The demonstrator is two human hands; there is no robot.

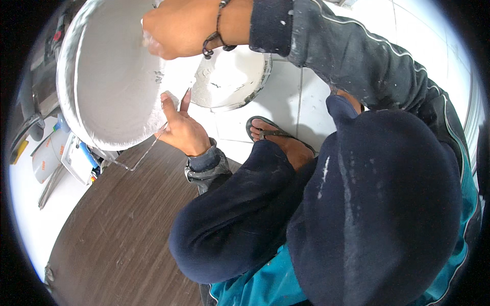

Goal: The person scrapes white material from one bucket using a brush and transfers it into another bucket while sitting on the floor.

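A large white bucket [113,86], coated inside with pale greyish-white residue, is tilted at the upper left. My left hand [185,128] grips its right edge from below, thumb up, beside the thin wire handle [140,162]. At the bucket's upper right, my right hand [176,31] is closed in a fist with the wrist bent over. What its fingers hold is hidden, though a white smear shows at the knuckles. Under my right wrist, a round container [240,81] of thick white paste stands on the tiles. Glare washes out the space between the two vessels.
A dark wood-grain surface [122,229] spreads at the lower left. Beyond it lie a white and orange roll or package [50,155] and small blue items [88,153]. My sandalled foot [275,135] rests on the white tile floor [286,92], right of the paste container.
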